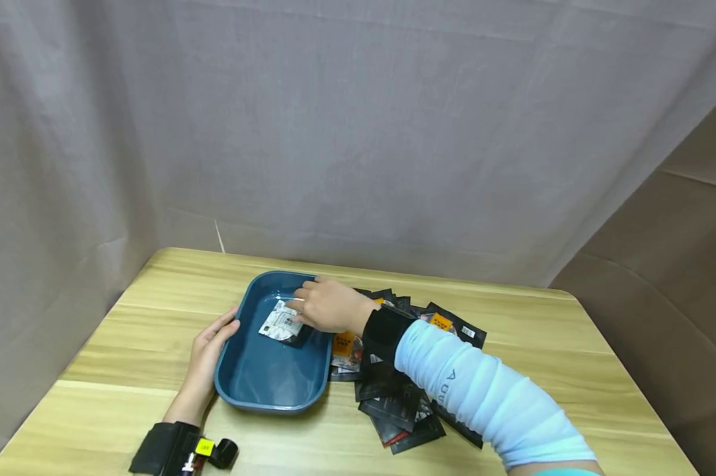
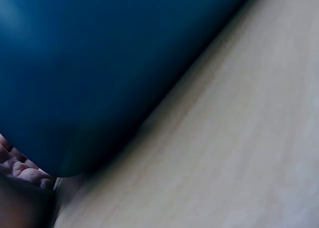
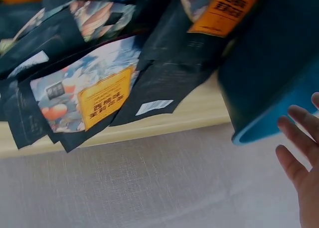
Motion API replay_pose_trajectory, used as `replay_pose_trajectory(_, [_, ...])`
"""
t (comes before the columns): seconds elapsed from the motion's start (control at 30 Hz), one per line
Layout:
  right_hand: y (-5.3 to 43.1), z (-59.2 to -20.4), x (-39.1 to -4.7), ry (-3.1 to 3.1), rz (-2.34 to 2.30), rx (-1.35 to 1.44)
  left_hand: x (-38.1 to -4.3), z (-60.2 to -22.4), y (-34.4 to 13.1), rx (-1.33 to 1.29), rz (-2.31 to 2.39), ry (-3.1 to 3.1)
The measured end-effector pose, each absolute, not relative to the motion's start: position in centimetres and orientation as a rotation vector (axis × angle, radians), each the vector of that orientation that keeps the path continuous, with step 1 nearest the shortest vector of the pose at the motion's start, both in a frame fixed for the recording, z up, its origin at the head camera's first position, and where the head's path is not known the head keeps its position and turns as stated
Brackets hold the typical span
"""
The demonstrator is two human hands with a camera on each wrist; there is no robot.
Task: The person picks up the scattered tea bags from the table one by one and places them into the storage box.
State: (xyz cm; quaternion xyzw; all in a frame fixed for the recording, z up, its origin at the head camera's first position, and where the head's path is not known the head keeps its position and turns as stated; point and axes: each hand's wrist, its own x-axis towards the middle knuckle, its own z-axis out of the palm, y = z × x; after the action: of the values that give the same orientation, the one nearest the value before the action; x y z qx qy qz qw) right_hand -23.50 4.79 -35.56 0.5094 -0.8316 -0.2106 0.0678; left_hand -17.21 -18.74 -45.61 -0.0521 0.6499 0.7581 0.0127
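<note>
"Head view first: what is the right hand grasping?"

"Nothing that is showing. Its fingers are hanging loosely over the far right part of the blue tray, and the right wrist view is showing them extended and spread beside the rim. The fingertips are hovering close to a sachet; whether they are touching it, nobody is able to tell."

"Where is that sachet lying?"

"Inside the tray, on its floor, toward the far half. Its pale printed face is pointing up, and a black patch is showing along its near right side."

"And the left hand?"

"It is resting against the outside of the tray's left wall, its fingers fairly straight. The left wrist view is showing mostly that blue wall and a blurred strip of tabletop, with a few fingers peeking out at the lower left."

"What is lying farther out?"

"Black sachets are overlapping in a loose pile just right of the tray, partly beneath the right forearm. In the right wrist view, one is carrying an orange label with Chinese characters, and another is bearing a white sticker."

"And around all that?"

"A pale blue sleeve is covering the right forearm, a black band is circling that wrist, and a grey cloth is hanging behind the wood-grain table."
</note>
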Motion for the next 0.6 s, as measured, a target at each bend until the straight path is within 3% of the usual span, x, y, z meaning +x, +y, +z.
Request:
replay_pose_trajectory(0.27, [7.9, -34.4, -22.5, -2.623, -0.347, 1.362, -17.3, -45.7, -18.4, -0.185, 2.359, 2.006])
replay_pose_trajectory(0.6, [17.9, -35.3, -18.3, -2.758, 0.09, 0.979, -17.4, -45.8, -18.1, -0.152, 2.368, 2.014])
